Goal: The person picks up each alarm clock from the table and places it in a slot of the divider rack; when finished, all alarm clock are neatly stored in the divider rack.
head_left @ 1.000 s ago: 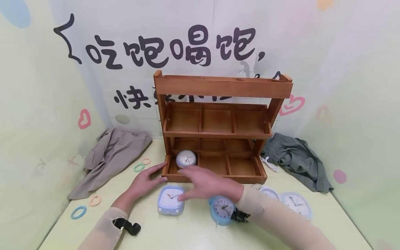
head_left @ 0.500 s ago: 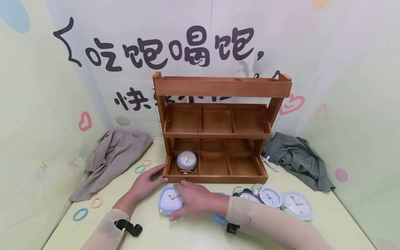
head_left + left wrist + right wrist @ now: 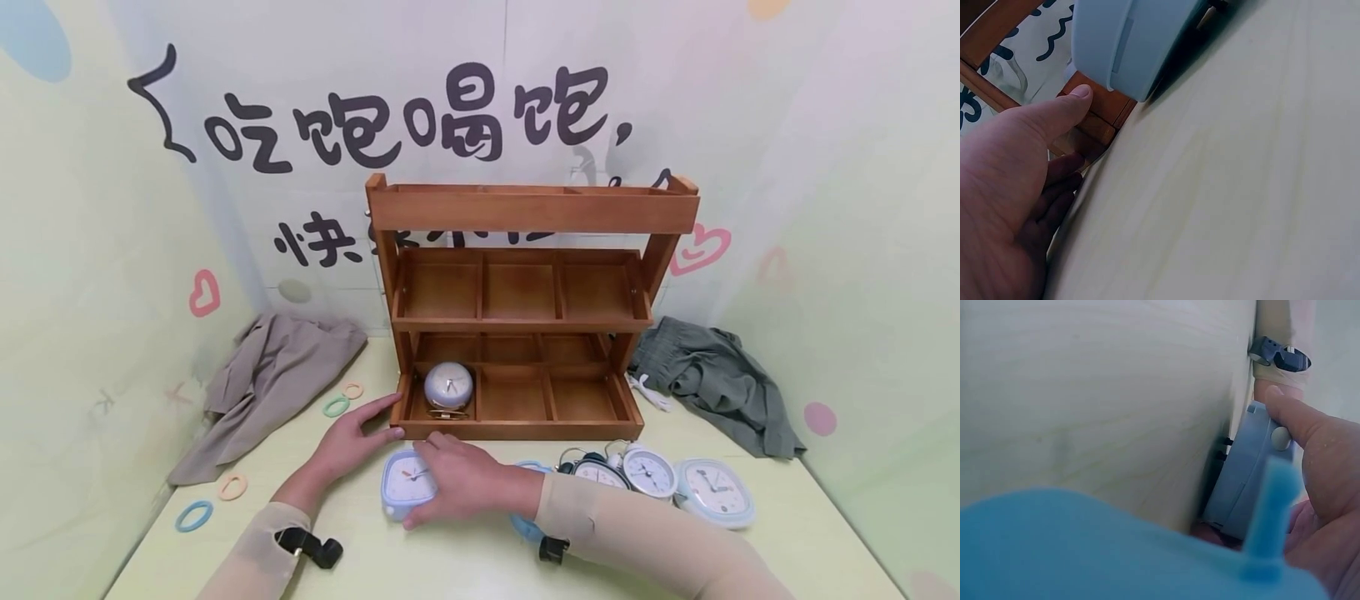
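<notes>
My left hand point(image 3: 348, 440) rests against the left end of the brown wooden shelf point(image 3: 517, 429), thumb at its front corner, as the left wrist view also shows. My right hand point(image 3: 468, 482) grips the right side of a square blue alarm clock point(image 3: 405, 483) on the table, thumb on the near edge and fingers on the far one. From the right wrist, that clock's side stands tilted slightly off the tabletop. A round lilac alarm clock point(image 3: 448, 385) sits in the shelf's bottom left compartment. Under my right wrist, a round blue alarm clock point(image 3: 528, 527) is mostly hidden.
To the right are a dark twin-bell clock point(image 3: 600, 473), a white round clock point(image 3: 649, 472) and a pale blue square clock point(image 3: 715, 492). Crumpled cloths, one taupe point(image 3: 277, 379) and one dark green point(image 3: 712, 387), flank the shelf. Several coloured rings, one blue point(image 3: 194, 516), lie left.
My right hand has come down from in front of the lilac clock onto the square blue clock and taken hold of it. My left hand has stayed at the shelf's end.
</notes>
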Tool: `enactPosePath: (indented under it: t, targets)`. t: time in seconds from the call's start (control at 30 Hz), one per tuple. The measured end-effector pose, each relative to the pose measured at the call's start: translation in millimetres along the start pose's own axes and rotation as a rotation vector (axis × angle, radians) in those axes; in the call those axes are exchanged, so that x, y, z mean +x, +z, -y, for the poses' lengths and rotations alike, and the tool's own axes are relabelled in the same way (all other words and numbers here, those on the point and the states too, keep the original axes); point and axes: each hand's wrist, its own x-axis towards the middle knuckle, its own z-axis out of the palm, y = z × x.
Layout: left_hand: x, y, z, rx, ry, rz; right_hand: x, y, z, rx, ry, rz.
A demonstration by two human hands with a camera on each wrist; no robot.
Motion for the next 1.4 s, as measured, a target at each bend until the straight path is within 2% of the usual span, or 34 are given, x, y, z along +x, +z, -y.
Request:
enactPosePath:
  t: [0.2, 0.3, 0.4, 0.6, 0.77, 0.93, 1.07, 1.23, 1.4]
  targets:
    - [-1.5, 1.4, 0.8, -0.011, 0.002, 0.002, -7, -2, -4, 0.031, -0.065, -0.055]
    - [-1.3, 0.9, 0.3, -0.023, 0.000, 0.001, -13, -15, -6, 0.046, -0.079, -0.085]
    - [-1.3, 0.6, 0.5, -0.028, -0.002, -0.002, -20, -35, -13, 0.087, -0.053, -0.120]
    - [-1.5, 1.2, 0.8, -0.035, -0.017, 0.007, -27, -71, -48, 0.166, 0.020, -0.230]
    - [-1.8, 1.6, 0.1, -0.037, -0.020, 0.005, -26, -92, -87, 0.150, 0.094, -0.297]
    - [-2.8, 1.0, -2.7, -0.048, -0.024, 0.004, -18, -99, -122, 0.121, 0.190, -0.279]
    - [-3.2, 0.9, -2.3, -0.053, -0.015, -0.001, -12, -96, -141, 0.105, 0.235, -0.234]
    - [-2.3, 1.8, 0.2, -0.039, -0.004, 0.004, -10, -90, -151, 0.095, 0.267, -0.170]
    - [-0.7, 1.0, -0.1, -0.043, -0.013, 0.005, -6, -86, -150, 0.059, 0.261, -0.121]
